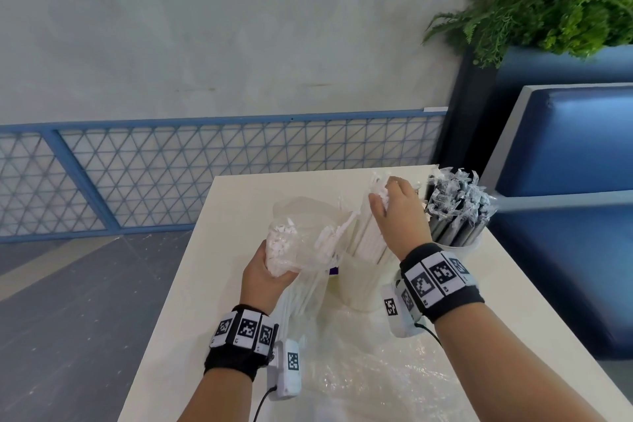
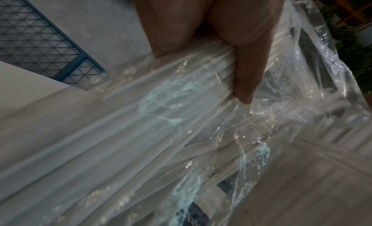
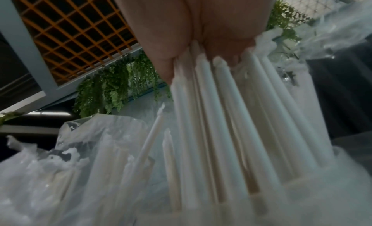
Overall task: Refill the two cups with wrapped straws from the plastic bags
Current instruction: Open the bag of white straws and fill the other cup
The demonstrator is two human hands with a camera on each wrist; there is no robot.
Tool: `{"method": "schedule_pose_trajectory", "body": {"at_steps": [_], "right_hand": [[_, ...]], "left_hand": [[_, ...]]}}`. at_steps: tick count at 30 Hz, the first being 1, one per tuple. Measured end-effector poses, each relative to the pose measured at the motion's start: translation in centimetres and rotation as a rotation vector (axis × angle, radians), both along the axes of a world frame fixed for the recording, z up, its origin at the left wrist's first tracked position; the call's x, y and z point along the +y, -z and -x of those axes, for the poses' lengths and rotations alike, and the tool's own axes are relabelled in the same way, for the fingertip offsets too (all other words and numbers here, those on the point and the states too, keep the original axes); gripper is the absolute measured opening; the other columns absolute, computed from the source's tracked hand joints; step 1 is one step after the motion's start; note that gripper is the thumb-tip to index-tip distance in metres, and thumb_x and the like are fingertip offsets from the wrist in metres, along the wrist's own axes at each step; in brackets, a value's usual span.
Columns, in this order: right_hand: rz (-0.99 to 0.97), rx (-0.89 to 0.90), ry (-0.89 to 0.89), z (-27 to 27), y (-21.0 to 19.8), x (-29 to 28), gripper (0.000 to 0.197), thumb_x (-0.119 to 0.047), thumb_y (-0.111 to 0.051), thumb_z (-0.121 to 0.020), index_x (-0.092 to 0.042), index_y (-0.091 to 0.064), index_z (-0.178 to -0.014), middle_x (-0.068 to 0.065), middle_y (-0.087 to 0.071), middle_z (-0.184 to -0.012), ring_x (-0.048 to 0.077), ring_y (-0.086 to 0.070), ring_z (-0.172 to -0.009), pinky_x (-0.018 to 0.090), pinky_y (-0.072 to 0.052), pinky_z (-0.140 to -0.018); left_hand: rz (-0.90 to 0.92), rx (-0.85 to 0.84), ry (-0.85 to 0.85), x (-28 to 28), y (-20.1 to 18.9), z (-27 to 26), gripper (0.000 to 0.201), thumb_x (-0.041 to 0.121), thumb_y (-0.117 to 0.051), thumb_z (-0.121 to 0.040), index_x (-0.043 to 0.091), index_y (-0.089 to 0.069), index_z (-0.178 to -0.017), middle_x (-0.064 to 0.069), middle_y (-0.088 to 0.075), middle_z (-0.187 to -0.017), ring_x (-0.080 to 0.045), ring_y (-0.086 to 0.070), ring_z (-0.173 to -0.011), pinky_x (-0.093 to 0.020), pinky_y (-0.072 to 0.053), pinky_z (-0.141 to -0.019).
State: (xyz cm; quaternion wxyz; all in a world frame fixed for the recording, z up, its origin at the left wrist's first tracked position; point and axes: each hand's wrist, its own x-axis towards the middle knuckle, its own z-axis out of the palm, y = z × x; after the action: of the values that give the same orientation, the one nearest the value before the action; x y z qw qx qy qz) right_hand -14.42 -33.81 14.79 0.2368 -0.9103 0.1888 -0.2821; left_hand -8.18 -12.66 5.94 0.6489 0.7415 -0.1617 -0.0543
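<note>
My left hand (image 1: 270, 267) grips a clear plastic bag (image 1: 308, 243) of white wrapped straws, held tilted above the table; in the left wrist view my thumb (image 2: 247, 79) presses on the bag (image 2: 161, 126). My right hand (image 1: 382, 193) holds the tops of a bundle of white wrapped straws (image 1: 368, 233) standing in a white cup (image 1: 359, 288). The right wrist view shows these straws (image 3: 221, 118) fanning down from my palm to the cup's rim (image 3: 302, 189). Behind my right wrist, a second white cup (image 1: 469, 247) is packed with dark straws (image 1: 459, 209) in clear wrappers.
A crumpled, flat clear plastic bag (image 1: 370, 370) lies on the cream table (image 1: 219, 250) near its front edge. A blue padded bench (image 1: 565, 181) stands right of the table, with a planter of ferns (image 1: 565, 3) behind. A blue mesh railing (image 1: 205, 164) runs along the wall.
</note>
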Motion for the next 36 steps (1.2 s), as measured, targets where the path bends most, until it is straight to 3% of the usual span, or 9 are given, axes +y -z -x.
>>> {"method": "schedule_pose_trajectory", "body": {"at_steps": [4, 8, 13, 17, 21, 24, 27, 31, 36], "right_hand": [[0.159, -0.235, 0.136, 1.4, 0.7, 0.7, 0.054, -0.039, -0.052, -0.088, -0.029, -0.035, -0.138, 0.006, -0.039, -0.145, 0.030, -0.032, -0.135, 0.052, -0.024, -0.107], [0.097, -0.228, 0.012, 1.3, 1.8, 0.8, 0.036, -0.015, -0.049, -0.091, -0.021, -0.050, -0.126, 0.003, -0.056, -0.129, 0.028, -0.041, -0.130, 0.054, -0.035, -0.105], [0.004, -0.289, -0.105, 1.3, 1.3, 0.4, 0.032, -0.016, -0.059, -0.087, -0.013, -0.054, -0.118, 0.008, -0.047, -0.130, 0.021, -0.041, -0.124, 0.039, -0.036, -0.108], [-0.189, -0.372, 0.059, 2.7, 3.1, 2.1, 0.086, -0.029, -0.077, -0.072, -0.025, -0.027, -0.141, 0.007, -0.008, -0.152, 0.008, -0.005, -0.140, 0.022, -0.011, -0.113], [-0.501, -0.421, -0.031, 2.3, 3.9, 2.4, 0.115, -0.016, -0.082, -0.067, -0.025, 0.002, -0.145, -0.003, -0.006, -0.152, -0.016, -0.010, -0.126, -0.007, -0.009, -0.098], [-0.567, -0.330, -0.056, 1.6, 3.7, 1.5, 0.111, -0.021, -0.081, -0.068, -0.026, -0.003, -0.146, -0.011, -0.022, -0.144, -0.005, -0.023, -0.127, 0.019, -0.022, -0.108], [-0.307, -0.179, 0.044, 0.8, 4.1, 1.3, 0.105, -0.038, -0.081, -0.063, -0.014, -0.020, -0.145, 0.004, -0.021, -0.151, 0.020, -0.015, -0.140, 0.036, -0.013, -0.116], [-0.411, -0.151, -0.073, -0.3, 4.2, 1.5, 0.120, -0.035, -0.083, -0.062, -0.019, -0.001, -0.148, 0.004, -0.002, -0.157, 0.018, -0.001, -0.145, 0.034, -0.009, -0.115], [-0.521, -0.075, -0.081, -0.9, 3.9, 0.2, 0.108, -0.021, -0.081, -0.068, -0.018, -0.009, -0.148, 0.002, -0.023, -0.153, 0.018, -0.023, -0.141, 0.024, -0.019, -0.107]], "left_hand": [[-0.004, -0.005, -0.008, 0.3, -0.2, 0.2, 0.058, 0.002, -0.077, -0.069, 0.029, -0.051, -0.113, 0.022, -0.058, -0.098, 0.025, -0.054, -0.080, 0.003, -0.042, -0.069], [-0.007, -0.004, -0.012, 0.5, 0.0, 0.3, 0.058, 0.003, -0.078, -0.068, 0.029, -0.051, -0.113, 0.022, -0.059, -0.100, 0.026, -0.054, -0.082, 0.003, -0.042, -0.070], [-0.013, -0.016, -0.017, 0.5, 0.0, 0.4, 0.057, 0.003, -0.078, -0.068, 0.035, -0.051, -0.108, 0.023, -0.058, -0.099, 0.026, -0.054, -0.083, 0.003, -0.041, -0.070], [-0.016, -0.019, -0.021, 0.6, 0.0, 0.1, 0.060, 0.002, -0.077, -0.069, 0.026, -0.050, -0.116, 0.023, -0.057, -0.100, 0.028, -0.052, -0.083, 0.004, -0.041, -0.070], [-0.025, -0.012, -0.025, 0.7, 0.1, -0.1, 0.060, 0.004, -0.078, -0.068, 0.028, -0.050, -0.116, 0.023, -0.058, -0.101, 0.024, -0.054, -0.086, 0.003, -0.041, -0.072], [-0.037, -0.005, -0.037, 0.8, 0.1, -0.1, 0.058, 0.005, -0.080, -0.067, 0.031, -0.052, -0.111, 0.021, -0.060, -0.099, 0.020, -0.055, -0.086, 0.003, -0.041, -0.072], [-0.038, -0.003, -0.035, 0.8, -0.1, 0.0, 0.059, 0.014, -0.082, -0.061, 0.036, -0.051, -0.106, 0.023, -0.060, -0.098, 0.022, -0.055, -0.084, 0.003, -0.041, -0.071], [-0.041, -0.004, -0.047, 0.8, -0.1, 0.0, 0.058, 0.004, -0.079, -0.067, 0.028, -0.051, -0.111, 0.021, -0.059, -0.097, 0.019, -0.055, -0.084, 0.004, -0.040, -0.070], [-0.032, -0.003, -0.034, 0.7, 0.1, -0.1, 0.057, 0.002, -0.078, -0.067, 0.025, -0.052, -0.113, 0.021, -0.059, -0.097, 0.026, -0.054, -0.081, 0.004, -0.040, -0.069]]}}
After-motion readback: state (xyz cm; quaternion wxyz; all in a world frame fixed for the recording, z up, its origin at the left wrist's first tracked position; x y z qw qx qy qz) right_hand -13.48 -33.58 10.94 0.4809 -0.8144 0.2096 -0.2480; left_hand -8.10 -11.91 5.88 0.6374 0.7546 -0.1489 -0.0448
